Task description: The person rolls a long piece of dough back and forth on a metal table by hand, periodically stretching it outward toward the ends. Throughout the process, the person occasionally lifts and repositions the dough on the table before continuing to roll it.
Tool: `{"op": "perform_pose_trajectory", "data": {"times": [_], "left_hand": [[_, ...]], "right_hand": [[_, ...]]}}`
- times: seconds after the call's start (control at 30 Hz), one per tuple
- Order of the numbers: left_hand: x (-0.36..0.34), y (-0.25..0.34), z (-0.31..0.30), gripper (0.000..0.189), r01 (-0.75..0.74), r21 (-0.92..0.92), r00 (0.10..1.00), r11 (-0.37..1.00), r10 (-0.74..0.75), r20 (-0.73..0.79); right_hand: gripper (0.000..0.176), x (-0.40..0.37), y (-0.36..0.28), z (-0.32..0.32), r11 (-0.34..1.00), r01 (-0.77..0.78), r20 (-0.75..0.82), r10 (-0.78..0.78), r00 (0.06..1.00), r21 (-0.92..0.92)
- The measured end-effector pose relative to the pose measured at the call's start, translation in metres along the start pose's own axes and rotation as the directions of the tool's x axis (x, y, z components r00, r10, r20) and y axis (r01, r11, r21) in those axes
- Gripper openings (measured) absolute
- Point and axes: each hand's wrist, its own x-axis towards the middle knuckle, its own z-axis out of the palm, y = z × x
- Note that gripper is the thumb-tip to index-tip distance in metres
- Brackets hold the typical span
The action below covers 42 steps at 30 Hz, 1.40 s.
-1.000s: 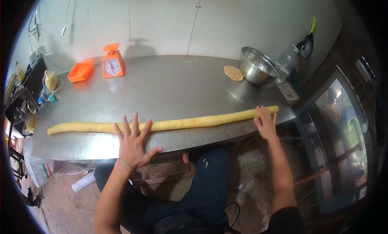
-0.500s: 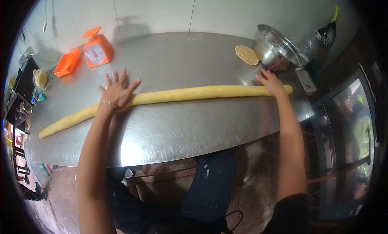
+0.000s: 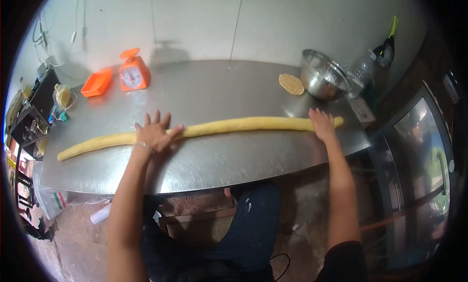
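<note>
A long, pale yellow rope of dough (image 3: 243,124) lies across the metal table (image 3: 229,160), nearly from side to side. Its left end bends slightly toward me. My left hand (image 3: 155,136) rests palm down on the left part of the dough, fingers spread, with a bracelet at the wrist. Near the right end, my right hand (image 3: 322,123) lies flat over the dough, its fingers stretched out and fairly close together. A short tip of dough sticks out past that hand. Both palms hide the dough beneath them.
An orange kitchen scale (image 3: 133,73) and an orange tray (image 3: 97,82) stand at the back left. At the back right are a flat, round tan piece (image 3: 291,84) and a steel bowl (image 3: 325,77). A glass-doored cabinet (image 3: 421,145) stands right of the table.
My left hand has shifted a little along the dough, and the right hand's fingers are now straighter over it. The view has tilted upward, so the whole table appears lower.
</note>
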Motion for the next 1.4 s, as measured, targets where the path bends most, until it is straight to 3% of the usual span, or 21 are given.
{"op": "perform_pose_trajectory", "data": {"times": [0.1, 0.23, 0.43, 0.63, 0.67, 0.8, 1.07, 1.23, 1.4], "left_hand": [[-0.06, 0.01, -0.005, 0.105, -0.091, 0.046, 0.99, 0.995, 0.095, -0.102], [-0.129, 0.0, 0.018, 0.113, -0.201, 0.047, 0.937, 0.979, 0.206, -0.282], [-0.175, -0.008, 0.016, 0.112, -0.256, -0.027, 0.941, 0.966, 0.243, -0.235], [-0.134, -0.004, 0.008, 0.105, -0.19, -0.028, 0.966, 0.981, 0.182, -0.184], [-0.122, -0.004, 0.011, 0.101, -0.18, 0.015, 0.955, 0.984, 0.178, -0.239], [-0.07, 0.005, -0.013, 0.094, -0.058, 0.044, 0.997, 0.997, 0.06, -0.053], [0.036, -0.001, -0.015, 0.103, 0.131, -0.054, 0.988, 0.99, -0.126, 0.091], [0.055, -0.002, -0.013, 0.102, 0.183, -0.012, 0.978, 0.983, -0.18, 0.107], [0.034, -0.006, -0.006, 0.102, 0.134, 0.01, 0.987, 0.991, -0.134, 0.092]], "right_hand": [[0.061, -0.045, 0.003, -0.006, 0.991, 0.015, -0.123, 0.001, 0.992, 0.131], [0.066, -0.114, 0.011, -0.01, 0.983, 0.025, -0.163, 0.005, 0.987, 0.183], [0.078, -0.186, 0.005, -0.04, 0.981, -0.068, -0.049, 0.078, 0.996, 0.179], [0.074, -0.15, 0.014, -0.03, 0.98, -0.099, -0.032, 0.106, 0.994, 0.175], [0.073, -0.136, 0.017, -0.027, 0.979, -0.101, -0.034, 0.108, 0.994, 0.175], [0.069, -0.077, 0.021, -0.025, 0.978, -0.127, -0.004, 0.129, 0.992, 0.165], [0.081, 0.025, 0.018, -0.021, 0.984, -0.153, 0.065, 0.148, 0.987, 0.09], [0.08, 0.042, 0.019, -0.013, 0.982, -0.149, 0.042, 0.145, 0.989, 0.119], [0.078, 0.019, 0.032, -0.005, 0.981, -0.159, -0.011, 0.162, 0.987, 0.111]]}}
